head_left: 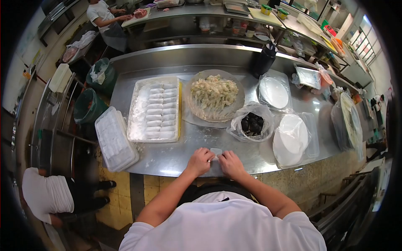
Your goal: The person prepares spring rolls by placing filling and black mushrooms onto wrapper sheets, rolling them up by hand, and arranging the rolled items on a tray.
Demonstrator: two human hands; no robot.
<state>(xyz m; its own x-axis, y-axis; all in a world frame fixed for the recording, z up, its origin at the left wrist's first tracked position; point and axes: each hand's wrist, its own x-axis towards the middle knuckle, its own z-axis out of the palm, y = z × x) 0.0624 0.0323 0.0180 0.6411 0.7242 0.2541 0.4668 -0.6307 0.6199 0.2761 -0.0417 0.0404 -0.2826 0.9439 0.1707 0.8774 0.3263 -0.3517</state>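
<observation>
Near the front edge of the steel table, my left hand (200,162) and my right hand (232,164) are closed on a small, pale dough wrapper (216,151). The fingers of each pinch one side of it, and they hide its lower part. Beyond my hands, a round platter (193,112) carries a heap of pale chopped filling (214,92). To its left, a white floured tray (131,125) holds rows of white rolls (161,109). On the right, a plastic bag (235,125) is open around dark, blackish pieces (252,123).
Stacks of white round sheets in plastic (290,140) lie at right. A lidded container (115,140) overhangs the left edge. A dark bottle (265,58) stands at back right. Green bins (89,106) are left of the table. One person (102,19) handles meat behind; another (48,190) is at lower left.
</observation>
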